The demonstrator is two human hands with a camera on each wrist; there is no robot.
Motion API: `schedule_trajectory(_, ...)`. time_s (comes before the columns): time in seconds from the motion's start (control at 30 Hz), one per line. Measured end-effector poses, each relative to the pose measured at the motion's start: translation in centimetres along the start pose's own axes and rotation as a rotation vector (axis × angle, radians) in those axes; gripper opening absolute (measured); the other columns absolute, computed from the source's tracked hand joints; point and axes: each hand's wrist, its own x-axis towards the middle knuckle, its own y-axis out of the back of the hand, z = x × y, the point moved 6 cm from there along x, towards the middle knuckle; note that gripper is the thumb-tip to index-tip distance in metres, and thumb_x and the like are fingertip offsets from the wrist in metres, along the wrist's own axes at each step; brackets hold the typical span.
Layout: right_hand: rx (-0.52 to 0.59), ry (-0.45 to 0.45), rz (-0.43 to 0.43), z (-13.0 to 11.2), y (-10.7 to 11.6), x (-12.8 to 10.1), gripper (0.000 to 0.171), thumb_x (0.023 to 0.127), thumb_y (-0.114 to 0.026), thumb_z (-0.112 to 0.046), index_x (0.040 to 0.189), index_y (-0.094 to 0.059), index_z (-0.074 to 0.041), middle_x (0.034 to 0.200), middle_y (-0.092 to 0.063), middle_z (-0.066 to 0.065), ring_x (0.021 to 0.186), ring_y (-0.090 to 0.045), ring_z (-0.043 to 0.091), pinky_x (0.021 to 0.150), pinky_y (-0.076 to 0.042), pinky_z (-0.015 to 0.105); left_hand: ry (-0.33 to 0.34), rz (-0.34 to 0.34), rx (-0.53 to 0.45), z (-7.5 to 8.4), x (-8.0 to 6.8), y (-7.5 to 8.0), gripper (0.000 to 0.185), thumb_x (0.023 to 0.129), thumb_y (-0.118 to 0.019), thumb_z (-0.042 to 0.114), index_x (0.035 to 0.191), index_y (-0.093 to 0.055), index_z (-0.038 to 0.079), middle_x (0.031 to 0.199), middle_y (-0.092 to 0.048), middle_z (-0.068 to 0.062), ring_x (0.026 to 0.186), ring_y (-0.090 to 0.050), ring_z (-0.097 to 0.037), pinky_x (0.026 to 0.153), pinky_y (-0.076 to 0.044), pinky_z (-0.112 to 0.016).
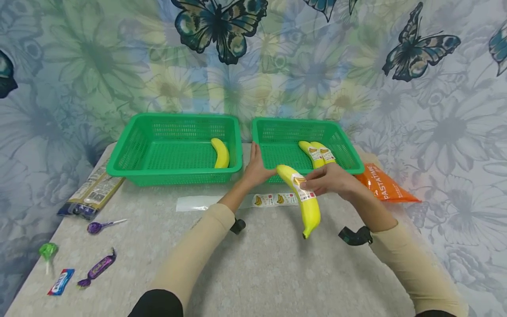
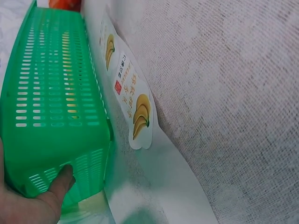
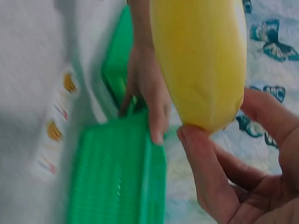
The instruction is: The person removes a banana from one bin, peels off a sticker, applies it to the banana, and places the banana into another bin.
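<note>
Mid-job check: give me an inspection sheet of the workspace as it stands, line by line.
Surface: pale speckled table.
Job's things: stickered banana in hand; right basket holds two stickered bananas; left basket holds one plain banana; sticker strip before the baskets.
Clutter: orange packet, dark packet, lollipops, sweets.
Hands: right hand holds the banana; left hand touches the right basket's corner.
Cables: nothing seen.
Surroundings: butterfly-print backdrop.

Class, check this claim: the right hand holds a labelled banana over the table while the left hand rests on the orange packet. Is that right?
Not quite. The right hand does hold the labelled banana, but the left hand rests on the right green basket, not the orange packet. The head view shows this.
</note>
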Motion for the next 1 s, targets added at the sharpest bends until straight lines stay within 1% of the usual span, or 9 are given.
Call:
schedule_trajectory(0.1,-0.033,0.010,0.002,-1.3,2.0,1.0,0.061,0.085,-0.076,-0.034,0.130,-0.059,0.002,0.133,-0.059,0.021,0.100,-0.069,0.023,0.091,-0.057,0.039,-0.006,-0.001,-0.020,0.0,0.1,0.2,0.122,0.081,-0.070,0.058,0.156,0.011,0.006,0.164,0.019,-0.005,0.143,-0.031,-0.044,0.104,-0.045,-0.055)
schedule_trajectory(0.17,-0.048,0.014,0.005,-1.9,3.3,1.9,0.063,0.085,-0.076,-0.036,0.132,-0.058,0.001,0.139,-0.055,0.020,0.103,-0.069,0.024,0.092,-0.057,0.038,-0.006,-0.012,-0.045,0.0,0.1,0.2,0.124,0.080,-0.070,0.060,0.155,0.013,0.008,0.164,0.021,-0.004,0.145,-0.026,-0.043,0.107,-0.043,-0.055)
schedule_trajectory(0.27,-0.058,0.023,0.011,-2.6,5.0,3.2,0.063,0.086,-0.074,-0.035,0.134,-0.056,0.001,0.145,-0.049,0.020,0.106,-0.068,0.024,0.094,-0.056,0.038,0.003,-0.026,-0.054,-0.1,0.1,0.1,0.126,0.078,-0.070,0.063,0.155,0.014,0.009,0.163,0.023,-0.001,0.146,-0.025,-0.041,0.109,-0.042,-0.053)
schedule_trajectory(0.33,-0.063,0.029,0.018,-3.0,6.0,4.2,0.063,0.086,-0.074,-0.035,0.134,-0.056,0.002,0.144,-0.050,0.020,0.107,-0.068,0.025,0.095,-0.056,0.038,0.011,-0.035,-0.046,-0.2,0.0,-0.1,0.126,0.079,-0.070,0.063,0.155,0.015,0.009,0.163,0.025,0.000,0.146,-0.027,-0.040,0.108,-0.044,-0.051)
schedule_trajectory(0.47,-0.103,0.032,0.034,-3.7,7.8,6.0,0.062,0.087,-0.073,-0.039,0.132,-0.058,0.000,0.133,-0.060,0.018,0.111,-0.066,0.026,0.097,-0.054,0.039,0.012,-0.031,-0.042,-0.2,-0.1,-0.1,0.124,0.080,-0.069,0.061,0.155,0.014,0.009,0.162,0.026,0.001,0.143,-0.033,-0.040,0.101,-0.050,-0.050)
schedule_trajectory(0.53,-0.120,0.027,0.037,-4.0,8.6,6.9,0.062,0.086,-0.073,-0.040,0.131,-0.059,-0.001,0.131,-0.063,0.015,0.113,-0.065,0.027,0.099,-0.053,0.041,0.014,-0.023,-0.053,-0.1,-0.1,0.0,0.123,0.080,-0.069,0.060,0.156,0.014,0.010,0.162,0.026,0.003,0.144,-0.032,-0.040,0.101,-0.049,-0.050)
schedule_trajectory(0.63,-0.131,0.018,0.028,-4.3,9.4,8.3,0.061,0.086,-0.073,-0.040,0.131,-0.060,-0.001,0.134,-0.061,0.016,0.113,-0.065,0.026,0.102,-0.051,0.043,0.023,-0.021,-0.070,-0.1,-0.2,0.0,0.123,0.080,-0.070,0.060,0.156,0.014,0.012,0.162,0.026,0.004,0.146,-0.029,-0.039,0.104,-0.047,-0.052)
schedule_trajectory(0.8,-0.133,-0.007,0.014,-4.4,10.5,10.9,0.059,0.089,-0.070,-0.036,0.133,-0.057,0.001,0.145,-0.049,0.021,0.108,-0.065,0.020,0.103,-0.050,0.043,0.030,-0.031,-0.074,-0.3,-0.4,0.0,0.121,0.081,-0.069,0.059,0.155,0.015,0.014,0.162,0.026,0.005,0.148,-0.024,-0.038,0.107,-0.044,-0.052)
schedule_trajectory(1.0,-0.154,-0.020,-0.009,-4.2,11.3,13.5,0.059,0.091,-0.069,-0.032,0.136,-0.053,0.004,0.144,-0.047,0.025,0.104,-0.066,0.020,0.099,-0.053,0.041,0.015,-0.020,-0.094,-0.2,-0.6,0.1,0.121,0.081,-0.071,0.056,0.156,0.013,0.011,0.162,0.025,0.003,0.149,-0.019,-0.037,0.111,-0.039,-0.053)
